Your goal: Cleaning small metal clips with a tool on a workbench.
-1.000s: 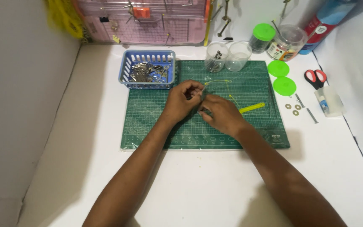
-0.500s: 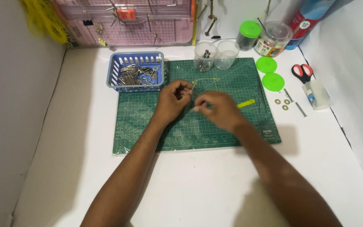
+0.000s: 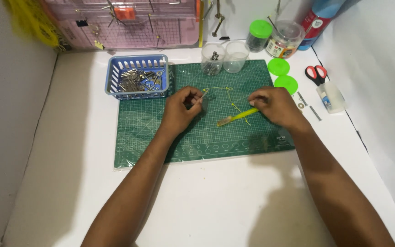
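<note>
My left hand (image 3: pixel 181 110) rests on the green cutting mat (image 3: pixel 156 137), fingers pinched on one end of a thin yellow thread (image 3: pixel 218 88). The thread runs in a loop across the mat to my right hand (image 3: pixel 275 105), which pinches its other end. A yellow-green stick-like tool (image 3: pixel 236 117) lies on the mat just under my right hand. Whether a small metal piece sits in my left fingers is too small to tell.
A blue basket (image 3: pixel 115 75) of metal hardware stands at the mat's back left. Two clear cups (image 3: pixel 225 57), a green-lidded jar (image 3: pixel 258 35), a clear tub (image 3: pixel 285 39), two green lids (image 3: pixel 282 75), red scissors (image 3: pixel 316 73) and a glue bottle (image 3: pixel 331 97) sit at the back right.
My two hands have moved apart: the right hand went to the right, stretching the yellow thread between them. The view has also shifted slightly.
</note>
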